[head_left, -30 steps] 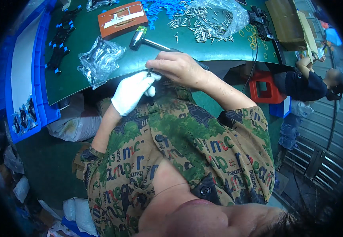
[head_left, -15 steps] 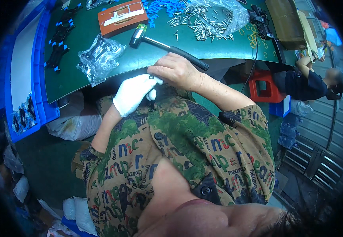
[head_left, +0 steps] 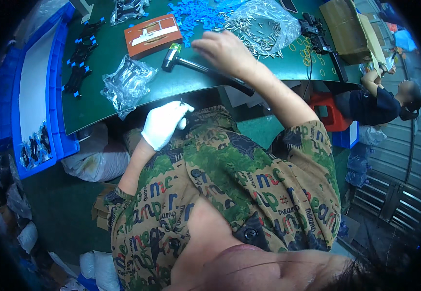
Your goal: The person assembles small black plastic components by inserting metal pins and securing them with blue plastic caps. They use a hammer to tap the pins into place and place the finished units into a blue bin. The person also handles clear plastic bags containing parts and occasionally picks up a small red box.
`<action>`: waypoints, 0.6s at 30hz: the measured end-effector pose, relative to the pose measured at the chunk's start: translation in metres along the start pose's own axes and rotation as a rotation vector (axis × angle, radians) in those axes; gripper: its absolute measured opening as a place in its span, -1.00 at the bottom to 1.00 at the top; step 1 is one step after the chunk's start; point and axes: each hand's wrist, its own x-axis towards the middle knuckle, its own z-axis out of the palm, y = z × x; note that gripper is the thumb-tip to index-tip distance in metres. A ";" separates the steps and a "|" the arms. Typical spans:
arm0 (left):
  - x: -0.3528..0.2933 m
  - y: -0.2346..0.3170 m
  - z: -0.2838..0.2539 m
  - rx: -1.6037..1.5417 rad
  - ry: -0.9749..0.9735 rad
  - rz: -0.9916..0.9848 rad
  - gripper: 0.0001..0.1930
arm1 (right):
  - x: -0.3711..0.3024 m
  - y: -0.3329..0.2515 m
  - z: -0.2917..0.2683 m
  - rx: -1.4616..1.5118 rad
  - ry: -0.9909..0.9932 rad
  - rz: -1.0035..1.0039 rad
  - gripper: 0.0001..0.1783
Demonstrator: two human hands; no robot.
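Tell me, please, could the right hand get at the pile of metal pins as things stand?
Probably yes: the right hand hovers open beside the metal pins on their clear bag, nothing between them.

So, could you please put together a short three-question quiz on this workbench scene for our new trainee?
1. True or false: the left hand wears a white glove.
2. The right hand hovers over which? A) metal pins B) blue bin C) orange box
3. What tool lies on the green table just below the right hand?

Key: 1 true. 2 A. 3 The hammer, head to the left, its handle passing under the forearm.
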 end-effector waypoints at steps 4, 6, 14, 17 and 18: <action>-0.002 -0.002 0.003 -0.038 0.003 -0.001 -0.71 | 0.026 0.022 0.015 -0.075 -0.176 0.081 -0.74; -0.004 0.001 0.002 -0.039 0.006 -0.018 -0.71 | 0.035 0.022 0.022 -0.085 -0.234 0.092 -0.74; -0.009 -0.004 -0.002 -0.056 0.037 -0.003 -0.73 | 0.031 0.045 0.012 -0.216 -0.255 -0.208 -0.76; -0.005 -0.004 0.002 -0.068 0.021 -0.025 -0.73 | 0.032 0.049 0.005 -0.220 -0.238 -0.160 -0.79; -0.004 -0.004 0.003 -0.047 0.016 0.007 -0.74 | 0.034 0.047 0.004 -0.224 -0.242 -0.092 -0.78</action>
